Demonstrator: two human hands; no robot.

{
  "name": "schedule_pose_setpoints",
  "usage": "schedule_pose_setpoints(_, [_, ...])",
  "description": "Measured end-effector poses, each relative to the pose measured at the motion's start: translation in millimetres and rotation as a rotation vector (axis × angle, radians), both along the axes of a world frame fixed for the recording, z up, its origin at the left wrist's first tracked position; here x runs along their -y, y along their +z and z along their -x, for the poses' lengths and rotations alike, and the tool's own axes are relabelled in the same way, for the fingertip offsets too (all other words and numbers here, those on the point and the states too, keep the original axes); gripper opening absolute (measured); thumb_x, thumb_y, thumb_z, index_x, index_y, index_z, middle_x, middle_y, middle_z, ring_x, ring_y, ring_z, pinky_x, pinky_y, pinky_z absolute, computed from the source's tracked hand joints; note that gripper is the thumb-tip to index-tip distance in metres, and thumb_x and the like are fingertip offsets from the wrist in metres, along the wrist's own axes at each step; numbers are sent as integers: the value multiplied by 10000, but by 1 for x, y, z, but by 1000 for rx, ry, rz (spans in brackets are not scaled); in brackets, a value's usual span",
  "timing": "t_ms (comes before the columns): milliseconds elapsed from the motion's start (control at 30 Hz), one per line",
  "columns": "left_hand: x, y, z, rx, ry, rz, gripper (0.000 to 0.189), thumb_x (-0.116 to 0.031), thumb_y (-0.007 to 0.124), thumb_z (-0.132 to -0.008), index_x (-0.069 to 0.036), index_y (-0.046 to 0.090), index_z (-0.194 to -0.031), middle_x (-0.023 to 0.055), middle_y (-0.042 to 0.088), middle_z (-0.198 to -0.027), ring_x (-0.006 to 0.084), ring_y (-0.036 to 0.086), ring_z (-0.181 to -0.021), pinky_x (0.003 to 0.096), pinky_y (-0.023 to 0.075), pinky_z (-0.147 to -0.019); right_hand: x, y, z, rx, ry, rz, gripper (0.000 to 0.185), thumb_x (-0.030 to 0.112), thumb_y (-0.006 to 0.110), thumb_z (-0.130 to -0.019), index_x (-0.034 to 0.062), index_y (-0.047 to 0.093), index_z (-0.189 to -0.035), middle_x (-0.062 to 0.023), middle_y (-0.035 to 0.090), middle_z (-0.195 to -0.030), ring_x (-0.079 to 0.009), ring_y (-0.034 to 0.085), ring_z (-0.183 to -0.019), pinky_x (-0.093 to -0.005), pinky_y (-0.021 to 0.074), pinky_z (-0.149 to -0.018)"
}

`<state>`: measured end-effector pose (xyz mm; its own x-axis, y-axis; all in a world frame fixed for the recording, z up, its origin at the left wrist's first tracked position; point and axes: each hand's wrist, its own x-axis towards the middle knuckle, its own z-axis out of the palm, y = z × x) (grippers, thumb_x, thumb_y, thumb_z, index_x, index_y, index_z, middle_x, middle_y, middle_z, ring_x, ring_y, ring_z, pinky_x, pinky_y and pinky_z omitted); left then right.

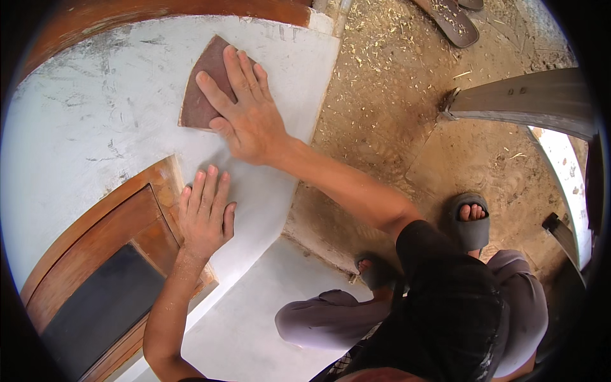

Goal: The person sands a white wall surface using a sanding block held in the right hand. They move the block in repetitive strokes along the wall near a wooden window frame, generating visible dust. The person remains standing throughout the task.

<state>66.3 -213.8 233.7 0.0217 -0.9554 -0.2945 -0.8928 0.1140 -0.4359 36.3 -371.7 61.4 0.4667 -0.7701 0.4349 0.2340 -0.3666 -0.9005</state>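
Note:
My right hand (253, 114) lies with spread fingers on a sheet of brown sandpaper (210, 79), pressing it flat against a white wall (296, 62) with dark smudges. The thumb is at the sheet's lower edge, and its pointed upper corner shows beyond the fingers. Lower down, my left hand (204, 210) is held palm flat with its fingers up, beside the corner of a wooden window frame (164, 176). It holds nothing; whether it touches the wall or the frame I cannot tell.
A brown wooden frame (143, 10) borders the wall's top. Dark glass (110, 286) fills part of the window. Pale shavings lie on the dirty floor (382, 110). A brown sandal (456, 24) stands at the top right, and the leg of a metal ladder or stand (515, 100) at the right.

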Motion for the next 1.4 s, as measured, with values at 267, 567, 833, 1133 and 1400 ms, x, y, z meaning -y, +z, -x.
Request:
schedule_pose_setpoints(267, [13, 0, 3, 30, -17, -20, 493, -202, 539, -988, -43, 550, -1455, 181, 469, -1555, 325, 372, -1485, 471, 285, -1153, 34, -68, -9, -13, -244, -510, 631, 338, 300, -1100, 55, 112, -1632, -303, 1, -1669, -494, 21, -1539, -585, 33, -1233])
schedule_pose_setpoints(567, [24, 0, 2, 57, -33, -29, 495, -192, 532, -999, -35, 529, -1468, 175, 452, -1570, 316, 356, -1500, 469, 294, -1149, 34, -133, -3, -69, -226, -663, 652, 330, 330, -1091, 14, 122, -1623, -306, 17, -1669, -491, 49, -1540, -614, 85, -1218])
schedule_pose_setpoints(833, [-3, 5, 1, -6, 43, 5, 462, -229, 522, -1020, -33, 567, -1436, 142, 508, -1535, 278, 406, -1472, 429, 251, -1202, 13, -7, 1, 62, -28, -6, 606, 369, 421, -1069, 141, 284, -1614, -300, 94, -1664, -470, 126, -1538, -606, 139, -1222])
schedule_pose_setpoints(1133, [-2, 1, -4, -81, 9, 6, 541, -149, 517, -1004, 35, 433, -1506, 246, 393, -1583, 417, 304, -1503, 535, 256, -1190, 18, 42, -3, 128, -79, -56, 682, 349, 537, -1004, 166, 292, -1614, -284, 108, -1669, -474, 148, -1534, -641, 128, -1212])
schedule_pose_setpoints(1400, [9, -6, -9, -162, -38, 161, 748, -154, 585, -985, 29, 191, -1594, 236, 343, -1616, 404, 235, -1537, 553, 180, -1229, 57, -88, -4, 13, -257, -433, 615, 263, 403, -1067, 66, 219, -1620, -280, 87, -1672, -470, 120, -1538, -612, 117, -1220])
